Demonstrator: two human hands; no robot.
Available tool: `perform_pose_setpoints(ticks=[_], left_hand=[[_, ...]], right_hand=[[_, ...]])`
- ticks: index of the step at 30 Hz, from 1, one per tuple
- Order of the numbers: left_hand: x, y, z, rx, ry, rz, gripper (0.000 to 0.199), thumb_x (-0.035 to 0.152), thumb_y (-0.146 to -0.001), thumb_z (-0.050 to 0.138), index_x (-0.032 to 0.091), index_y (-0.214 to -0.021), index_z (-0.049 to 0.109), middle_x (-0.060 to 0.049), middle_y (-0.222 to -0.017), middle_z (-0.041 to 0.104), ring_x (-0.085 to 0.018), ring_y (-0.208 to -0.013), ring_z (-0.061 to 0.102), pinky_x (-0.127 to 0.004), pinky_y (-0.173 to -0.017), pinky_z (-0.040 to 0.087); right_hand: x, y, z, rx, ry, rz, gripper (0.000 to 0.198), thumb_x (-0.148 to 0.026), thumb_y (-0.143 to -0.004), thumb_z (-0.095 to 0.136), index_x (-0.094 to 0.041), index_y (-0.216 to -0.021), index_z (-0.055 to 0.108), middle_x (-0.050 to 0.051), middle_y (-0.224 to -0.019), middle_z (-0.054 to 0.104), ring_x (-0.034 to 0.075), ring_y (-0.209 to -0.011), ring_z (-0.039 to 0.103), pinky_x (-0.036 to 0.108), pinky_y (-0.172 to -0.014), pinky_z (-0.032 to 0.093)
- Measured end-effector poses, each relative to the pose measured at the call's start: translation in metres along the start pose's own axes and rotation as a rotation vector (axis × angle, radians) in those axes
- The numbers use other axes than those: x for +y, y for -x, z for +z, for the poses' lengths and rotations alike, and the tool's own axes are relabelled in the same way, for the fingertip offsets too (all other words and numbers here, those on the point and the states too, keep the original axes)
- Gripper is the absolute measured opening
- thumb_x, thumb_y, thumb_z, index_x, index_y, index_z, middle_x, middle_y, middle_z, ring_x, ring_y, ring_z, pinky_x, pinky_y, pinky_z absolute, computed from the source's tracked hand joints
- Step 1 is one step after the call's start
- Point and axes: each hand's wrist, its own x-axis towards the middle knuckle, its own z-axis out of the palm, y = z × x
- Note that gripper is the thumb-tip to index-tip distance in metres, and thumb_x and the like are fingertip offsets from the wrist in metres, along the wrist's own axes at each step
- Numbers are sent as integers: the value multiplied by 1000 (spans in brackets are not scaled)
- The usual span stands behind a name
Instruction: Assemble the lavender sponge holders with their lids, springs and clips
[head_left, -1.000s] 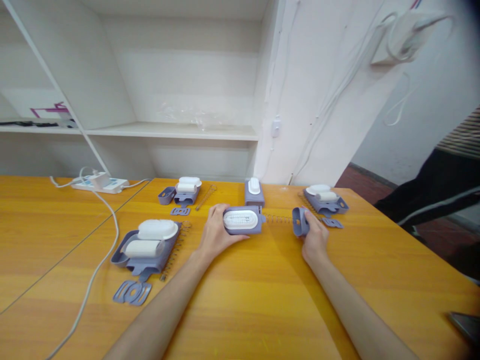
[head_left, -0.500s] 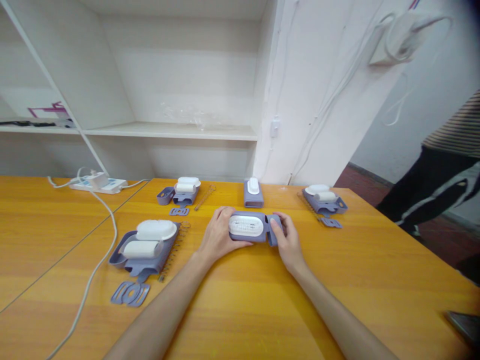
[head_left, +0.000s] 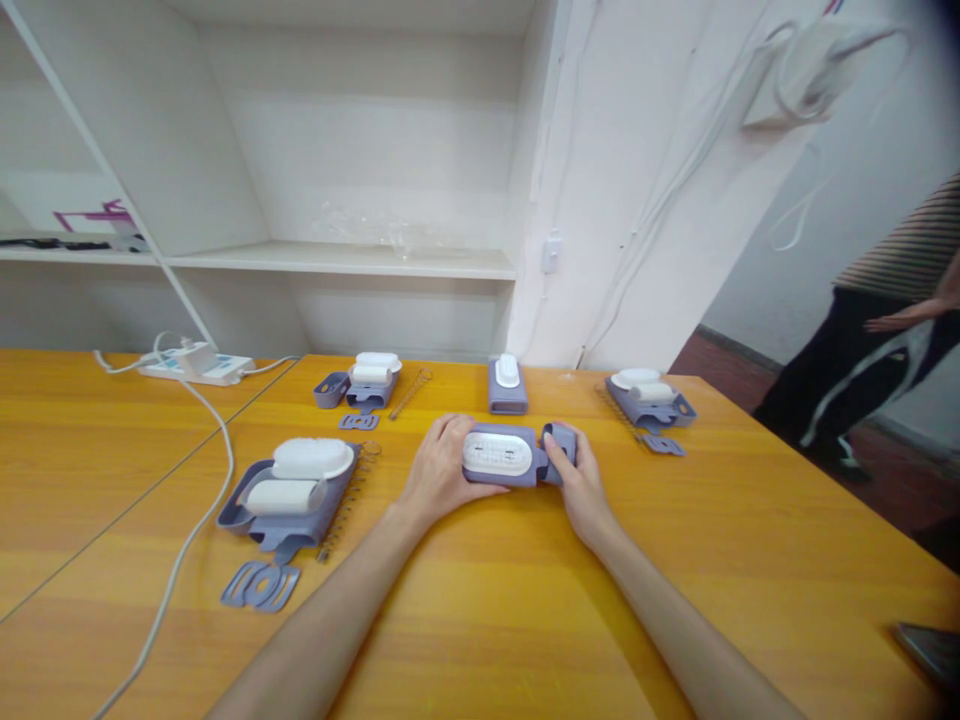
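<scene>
My left hand is wrapped round the left end of a purple-grey plastic housing with a white oval ribbed plate on its face. At the housing's right end, my right hand grips a small purple-grey end cap, tilted, its hollow side partly showing. Cap and housing sit close together; whether they are joined is hard to see. Behind my hands, near the wall, stands a similar purple-grey housing with a white oval piece on it.
Sets of loose purple-grey and white parts lie at the left, back left and right, with coil springs beside them. A power strip and its white cable cross the left side. A person stands at right.
My right hand has turned the end cap, so more of its hollow side shows, and has shifted slightly right. My left hand still holds the housing. The person at right now shows a hand.
</scene>
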Motion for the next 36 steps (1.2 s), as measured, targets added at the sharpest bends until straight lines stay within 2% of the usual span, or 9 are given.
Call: perform_pose_setpoints(ticks=[6,11,18,25,32,36], left_hand=[[0,0,0,-11,5,0,86,57,-57,73,20,-123,34,-10,-113,51,-27,-108,46,-45,-93,44],[2,-1,0,-31,-1,-19,85,56,-56,74,20,-122,35,-10,-111,52,-27,-105,47,-45,-92,44],[2,-1,1,-19,-13,-14,86,56,-55,74,20,-122,35,-10,-111,52,-27,-105,47,-44,-91,44],[2,-1,0,-27,-27,-17,83,56,-56,74,20,-121,37,-9,-111,53,-27,-105,47,-44,-93,43],[0,1,2,-6,-77,41,88,55,-57,74,18,-126,35,-13,-114,55,-30,-109,48,-48,-96,40],[0,1,4,-22,-80,34,88,53,-59,74,18,-129,34,-13,-116,54,-30,-110,48,-48,-97,40]], right_hand=[[-12,5,2,-77,58,-15,42,-50,-79,57,-21,-110,53,4,-102,60,20,-94,55,32,-86,43],[-17,7,2,-74,60,-42,41,-48,-78,59,-21,-109,54,4,-106,59,20,-97,54,31,-89,41],[-17,6,0,-106,-16,36,56,-43,-70,69,-20,-118,51,5,-100,62,20,-88,56,32,-81,45],[-17,4,0,-131,-2,62,58,-45,-70,68,-19,-119,52,5,-102,63,20,-90,57,34,-83,45],[-14,4,0,-141,16,61,59,-48,-73,65,-20,-121,50,7,-111,61,23,-100,56,37,-92,41],[-13,5,1,-106,55,32,58,-49,-73,64,-19,-120,51,8,-112,61,24,-101,56,37,-92,41]])
